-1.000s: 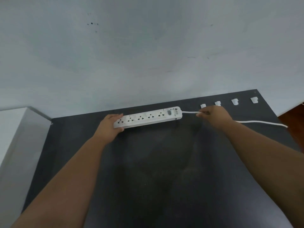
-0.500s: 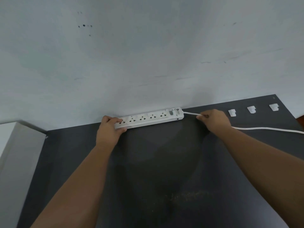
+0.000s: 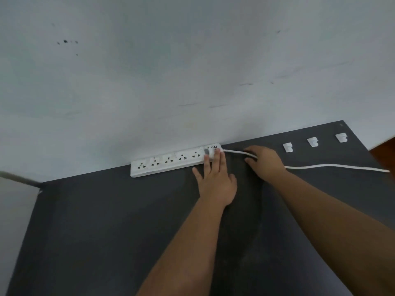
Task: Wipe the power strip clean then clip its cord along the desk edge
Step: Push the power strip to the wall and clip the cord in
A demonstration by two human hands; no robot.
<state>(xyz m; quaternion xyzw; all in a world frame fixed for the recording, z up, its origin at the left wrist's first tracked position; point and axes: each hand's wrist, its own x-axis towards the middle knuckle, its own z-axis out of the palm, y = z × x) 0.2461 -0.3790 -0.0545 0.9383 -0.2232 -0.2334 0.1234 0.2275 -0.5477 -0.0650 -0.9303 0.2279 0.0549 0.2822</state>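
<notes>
A white power strip lies along the back edge of the dark desk, against the wall. My left hand rests flat with its fingertips pressing on the strip's switch end. The white cord leaves that end and runs right across the desk. My right hand is closed around the cord close to the strip. Three white cable clips sit in a row near the back right edge, to the right of my right hand.
A pale grey wall rises directly behind the desk. A light grey surface borders the desk on the left. Brown floor shows past the desk's right corner.
My left hand has left the strip's left end and moved to its right, switch end. The strip stays against the wall. My right hand still holds the cord.
</notes>
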